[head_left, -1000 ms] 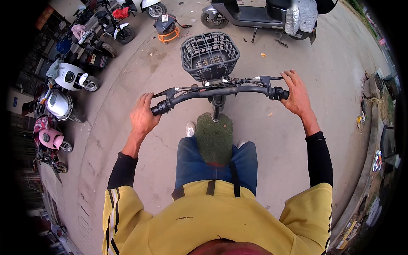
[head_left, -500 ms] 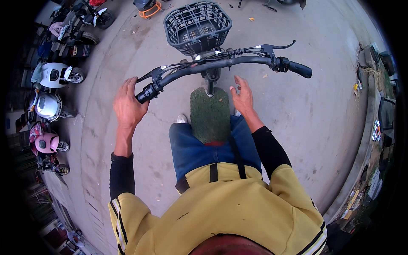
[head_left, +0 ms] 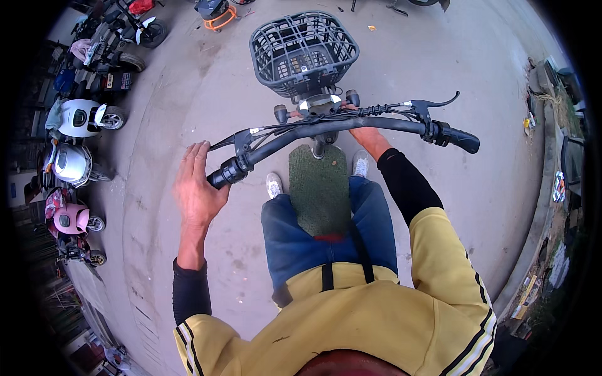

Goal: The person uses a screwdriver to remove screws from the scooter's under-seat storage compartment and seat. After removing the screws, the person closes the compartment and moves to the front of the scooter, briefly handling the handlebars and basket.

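- The concrete ground [head_left: 451,207] fills the view; a row of parked scooters [head_left: 78,119] lines it from 8 to 11 o'clock.
- The person's scooter stands in the centre, its green footboard [head_left: 318,188] between 2 white shoes.
- A black wire basket [head_left: 304,53] sits at 12 o'clock, just past the handlebar [head_left: 326,127].
- The left hand [head_left: 195,188] holds the left grip [head_left: 227,174] at 9 o'clock, fingers curled over it.
- The right hand [head_left: 369,139] reaches under the bar near the stem; I cannot tell how its fingers lie.
- The right grip [head_left: 461,139] at 2 o'clock is bare.
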Tool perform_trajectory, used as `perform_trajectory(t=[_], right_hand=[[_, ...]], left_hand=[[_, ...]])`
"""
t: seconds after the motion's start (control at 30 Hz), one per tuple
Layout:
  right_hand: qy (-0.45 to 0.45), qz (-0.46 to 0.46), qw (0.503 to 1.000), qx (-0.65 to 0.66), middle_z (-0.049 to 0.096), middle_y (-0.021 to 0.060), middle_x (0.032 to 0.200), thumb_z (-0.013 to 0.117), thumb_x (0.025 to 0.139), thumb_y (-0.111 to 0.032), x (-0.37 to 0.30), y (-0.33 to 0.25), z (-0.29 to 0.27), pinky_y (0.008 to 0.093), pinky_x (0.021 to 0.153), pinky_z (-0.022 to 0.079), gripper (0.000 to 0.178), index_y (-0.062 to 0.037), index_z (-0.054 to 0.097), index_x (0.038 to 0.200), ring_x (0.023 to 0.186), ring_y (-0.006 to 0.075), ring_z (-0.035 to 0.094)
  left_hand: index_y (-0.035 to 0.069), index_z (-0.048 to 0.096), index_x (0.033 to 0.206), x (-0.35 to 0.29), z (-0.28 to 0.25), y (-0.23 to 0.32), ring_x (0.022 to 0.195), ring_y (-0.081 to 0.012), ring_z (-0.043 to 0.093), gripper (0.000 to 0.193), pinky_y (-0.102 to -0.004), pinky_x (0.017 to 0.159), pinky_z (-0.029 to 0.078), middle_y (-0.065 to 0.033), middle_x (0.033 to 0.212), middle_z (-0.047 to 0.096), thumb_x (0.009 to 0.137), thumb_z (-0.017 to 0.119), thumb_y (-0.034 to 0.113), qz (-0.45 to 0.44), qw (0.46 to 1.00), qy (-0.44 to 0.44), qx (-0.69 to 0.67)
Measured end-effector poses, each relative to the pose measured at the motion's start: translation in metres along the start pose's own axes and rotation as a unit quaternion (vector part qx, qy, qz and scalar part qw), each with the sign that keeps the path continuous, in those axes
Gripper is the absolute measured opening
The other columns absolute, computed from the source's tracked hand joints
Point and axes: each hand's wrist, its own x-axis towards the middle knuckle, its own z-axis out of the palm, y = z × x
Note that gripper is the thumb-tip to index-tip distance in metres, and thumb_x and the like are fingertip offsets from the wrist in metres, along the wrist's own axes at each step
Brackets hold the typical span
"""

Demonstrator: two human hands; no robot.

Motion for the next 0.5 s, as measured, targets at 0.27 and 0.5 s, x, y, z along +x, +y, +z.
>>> perform_trajectory(t=[0.27, 0.5], right_hand=[[-0.082, 0.096, 0.966, 0.225, 0.062, 0.0196, 0.128, 0.056, 0.101, -0.012, 0.004, 0.016, -0.030, 0.0484, 0.099, 0.055, 0.039, -0.0039, 0.057, 0.139, 0.115, 0.0373, 0.065], [0.150, 0.065, 0.951, 0.264, 0.059, 0.0161, 0.138, 0.075, 0.084, 0.000, -0.131, 0.003, -0.241, 0.0466, 0.106, 0.051, 0.053, -0.0037, 0.061, 0.135, 0.126, 0.0374, 0.061]], left_hand=[[0.004, 0.058, 0.142, 0.010, 0.009, 0.017, 0.135, -0.0387, 0.058, 0.082, -0.0457, 0.111, 0.049, -0.0198, 0.141, 0.063, 0.066, 0.088, 0.005, 0.015, 1.000, -0.012, 0.012], [0.004, 0.057, 0.142, 0.002, 0.002, 0.027, 0.133, -0.0383, 0.058, 0.078, -0.0462, 0.109, 0.050, -0.0182, 0.141, 0.063, 0.070, 0.087, 0.006, 0.004, 1.000, -0.020, 0.018]])
